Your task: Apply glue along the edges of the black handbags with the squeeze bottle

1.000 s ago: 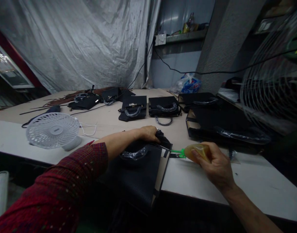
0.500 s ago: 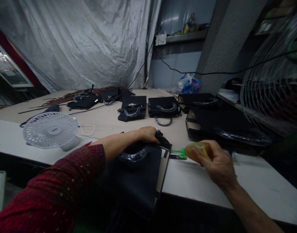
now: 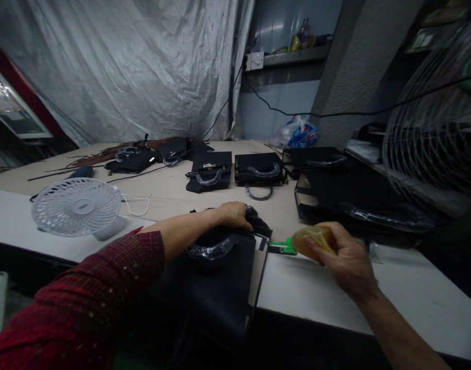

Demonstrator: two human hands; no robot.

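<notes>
A black handbag point(image 3: 220, 282) lies over the near edge of the table, its handle wrapped in clear plastic point(image 3: 212, 249). My left hand point(image 3: 231, 214) rests closed on a dark flap at the bag's top edge. My right hand point(image 3: 343, 259) is wrapped round a yellowish squeeze bottle point(image 3: 310, 240) with a green nozzle point(image 3: 284, 248). The nozzle points left at the bag's upper right corner, close to a small black strip on the table.
A small white fan point(image 3: 77, 207) stands at the left with its cord. Several black bags point(image 3: 258, 169) lie further back, with a stack of bags point(image 3: 335, 198) at the right. A large wire fan guard point(image 3: 431, 133) fills the right side. A plastic sheet hangs behind.
Both hands have kept their hold. The bottle in my right hand has shifted slightly, its nozzle still at the bag's corner. The view has drifted a little.
</notes>
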